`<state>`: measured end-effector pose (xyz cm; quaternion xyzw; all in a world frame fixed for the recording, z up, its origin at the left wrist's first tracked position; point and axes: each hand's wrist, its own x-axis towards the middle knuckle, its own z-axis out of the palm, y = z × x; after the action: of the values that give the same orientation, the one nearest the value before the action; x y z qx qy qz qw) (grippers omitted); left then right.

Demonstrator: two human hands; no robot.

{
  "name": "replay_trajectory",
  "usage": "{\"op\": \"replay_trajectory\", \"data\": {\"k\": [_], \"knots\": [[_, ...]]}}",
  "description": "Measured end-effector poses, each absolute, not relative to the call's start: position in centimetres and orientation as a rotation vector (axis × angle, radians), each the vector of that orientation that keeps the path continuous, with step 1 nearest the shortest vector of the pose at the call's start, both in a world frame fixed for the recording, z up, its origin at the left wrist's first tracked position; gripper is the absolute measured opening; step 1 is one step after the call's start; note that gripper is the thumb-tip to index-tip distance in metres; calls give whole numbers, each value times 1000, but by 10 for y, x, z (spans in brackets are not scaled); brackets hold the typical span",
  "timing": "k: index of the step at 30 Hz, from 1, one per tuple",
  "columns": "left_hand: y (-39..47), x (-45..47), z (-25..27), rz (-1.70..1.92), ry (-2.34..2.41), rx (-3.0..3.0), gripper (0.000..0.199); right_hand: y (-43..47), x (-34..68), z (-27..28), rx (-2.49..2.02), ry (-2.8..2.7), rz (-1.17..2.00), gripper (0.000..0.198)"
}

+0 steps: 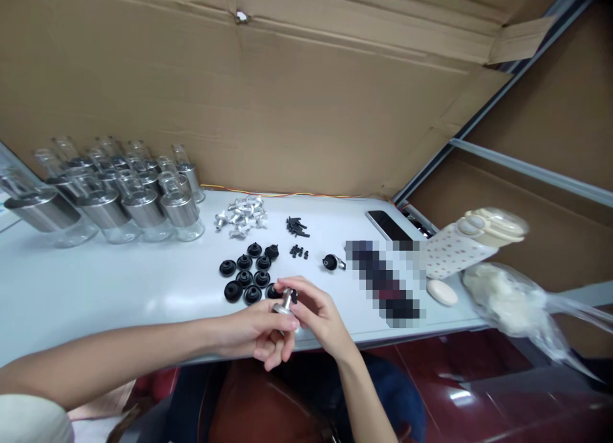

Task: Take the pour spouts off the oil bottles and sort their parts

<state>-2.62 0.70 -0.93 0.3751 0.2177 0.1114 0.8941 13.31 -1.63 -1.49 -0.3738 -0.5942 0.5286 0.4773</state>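
Observation:
My left hand point(272, 331) grips a silver metal spout piece point(286, 304) by its flared base, near the table's front edge. At the upper end of that piece, my right hand point(320, 312) pinches a small black part point(294, 296) between thumb and fingers. Whether the black part is joined to the spout cannot be made out. Just beyond my hands sit several round black caps point(244, 277), one partly hidden by my fingers. Further back lie a pile of silver spout pieces point(246, 214), thin black strips point(297, 226) and tiny black plugs point(299, 252).
Glass bottles with steel sleeves point(179, 207) stand at the left. An assembled black-and-silver stopper point(331, 262) lies right of the plugs. Further right are a phone point(389, 226), a blurred-out dark object point(385, 283), a dotted flask point(460, 248), a pale oval object point(442, 292) and a plastic bag point(505, 299).

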Motion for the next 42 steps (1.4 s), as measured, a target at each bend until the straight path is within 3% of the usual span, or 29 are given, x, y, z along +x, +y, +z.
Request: {"op": "replay_trajectory", "data": {"k": [5,11,18,32,42], "knots": [[9,-27,-10,202,447,766,32,-17,133,-21,-1013,-1504,977,29],[8,-27,-9,111,429,892,27,-23,130,-22,-1073,-1671,848,22],[8,-26,-7,92,471,1103,41,-24,125,-19,-1100,-1939,616,28],[8,-24,-8,129,538,1027,40,-22,124,-18,-1160,-1891,756,23],[9,-27,-6,135,525,862,22,-19,124,-17,-1218,-1905,816,33]]}}
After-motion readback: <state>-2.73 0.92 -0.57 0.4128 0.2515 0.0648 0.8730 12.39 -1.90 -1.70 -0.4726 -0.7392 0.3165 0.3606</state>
